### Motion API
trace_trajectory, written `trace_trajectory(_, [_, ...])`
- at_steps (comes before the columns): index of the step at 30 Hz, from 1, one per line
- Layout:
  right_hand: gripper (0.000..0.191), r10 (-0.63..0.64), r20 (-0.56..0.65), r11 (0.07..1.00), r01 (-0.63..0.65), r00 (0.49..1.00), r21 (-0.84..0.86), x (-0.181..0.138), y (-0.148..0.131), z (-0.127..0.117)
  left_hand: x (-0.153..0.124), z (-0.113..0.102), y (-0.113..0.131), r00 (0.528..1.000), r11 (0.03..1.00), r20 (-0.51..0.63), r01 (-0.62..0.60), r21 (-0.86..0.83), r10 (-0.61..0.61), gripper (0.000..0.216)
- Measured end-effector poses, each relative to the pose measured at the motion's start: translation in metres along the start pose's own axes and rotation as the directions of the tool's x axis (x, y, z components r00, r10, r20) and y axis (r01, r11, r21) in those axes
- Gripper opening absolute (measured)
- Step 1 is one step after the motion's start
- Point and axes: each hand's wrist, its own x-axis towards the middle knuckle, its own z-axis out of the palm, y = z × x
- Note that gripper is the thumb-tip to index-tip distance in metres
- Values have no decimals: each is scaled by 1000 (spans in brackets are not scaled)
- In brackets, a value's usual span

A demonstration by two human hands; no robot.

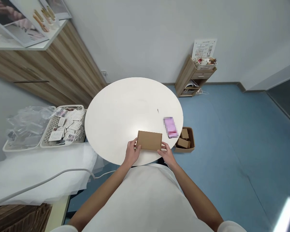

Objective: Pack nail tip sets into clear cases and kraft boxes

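Observation:
A flat brown cardboard box is held at the near edge of the round white table, its lid closed. My left hand grips its left end, thumb at the front corner and fingers around the side. At the right end, my right hand grips it the same way. Whether the box rests on the table or hovers just over it, I cannot tell. Right of the box lies a pink-purple item, blurred out by pixels. A tiny dark object sits farther back on the tabletop.
On the floor at the table's right stands an open carton with several small brown boxes. To the left are a white basket of cards and another basket of clear plastic packaging. A grey cable crosses white sheets. A small wooden cabinet stands by the wall.

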Motion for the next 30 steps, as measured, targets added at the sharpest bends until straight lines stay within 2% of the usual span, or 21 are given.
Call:
trace_trajectory(2, [59, -46, -41, 998, 47, 998, 37, 0, -3, -32, 2, 24, 29, 998, 998, 39, -57, 12, 56, 47])
trace_trajectory(5, [62, -98, -161, 991, 112, 982, 78, -1, -2, -86, 8, 68, 69, 978, 991, 168, -133, 30, 126, 47])
trace_trajectory(9, [66, -94, -329, 989, 125, 940, 75, -5, 6, -159, 22, 141, 111, 920, 977, 344, -211, 29, 189, 50])
trace_trajectory(12, [73, -57, -454, 994, 93, 889, 56, -6, 16, -208, 33, 197, 136, 870, 967, 443, -255, 23, 219, 54])
trace_trajectory(15, [74, -29, -542, 997, 61, 840, 41, -5, 26, -247, 41, 245, 158, 816, 952, 527, -303, 36, 240, 59])
trace_trajectory(18, [67, -42, -581, 998, 62, 813, 14, -6, 35, -270, 44, 275, 175, 742, 921, 597, -389, 13, 305, 58])
trace_trajectory(21, [63, -42, -604, 998, 59, 796, 9, -9, 42, -272, 40, 282, 179, 696, 894, 628, -448, -1, 349, 54])
trace_trajectory(24, [59, 11, -559, 998, 25, 829, 57, -14, 48, -262, 33, 270, 166, 709, 910, 629, -414, 2, 320, 49])
trace_trajectory(27, [52, 55, -482, 997, -18, 874, 81, -15, 50, -250, 27, 244, 147, 745, 961, 637, -274, 22, 198, 45])
trace_trajectory(30, [45, 47, -381, 998, -25, 924, 62, -6, 44, -236, 22, 211, 133, 834, 987, 537, -161, 27, 122, 40])
